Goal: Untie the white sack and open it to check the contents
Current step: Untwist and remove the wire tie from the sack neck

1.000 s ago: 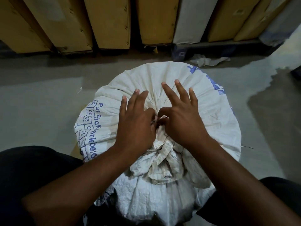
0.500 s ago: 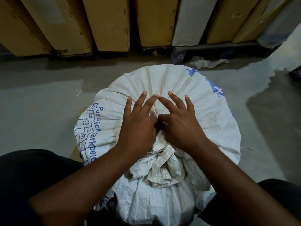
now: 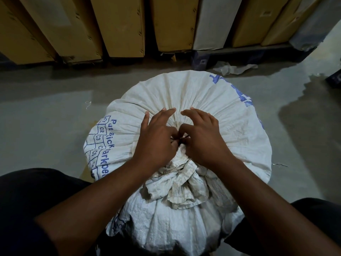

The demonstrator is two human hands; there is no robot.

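Observation:
A full white woven sack (image 3: 203, 100) with blue print stands on the floor between my knees, its top gathered into pleats. The bunched neck (image 3: 182, 182) flops toward me. A thin dark tie (image 3: 184, 142) circles the neck where the pleats meet. My left hand (image 3: 156, 143) and my right hand (image 3: 204, 141) sit side by side on that spot. Thumb and forefinger of each pinch the tie, and the other fingers curl over the pleats. The knot itself is mostly hidden by my fingers.
Tall cardboard boxes (image 3: 121, 24) stand in a row at the back, some on a dark pallet (image 3: 230, 54). A crumpled piece of clear plastic (image 3: 232, 68) lies beside the pallet. Grey concrete floor (image 3: 46, 117) surrounds the sack. My dark-clothed knees flank it.
My outstretched fingers have curled inward over the pleats. Both hands have closed in on the tie, and a short dark end of it now shows between them.

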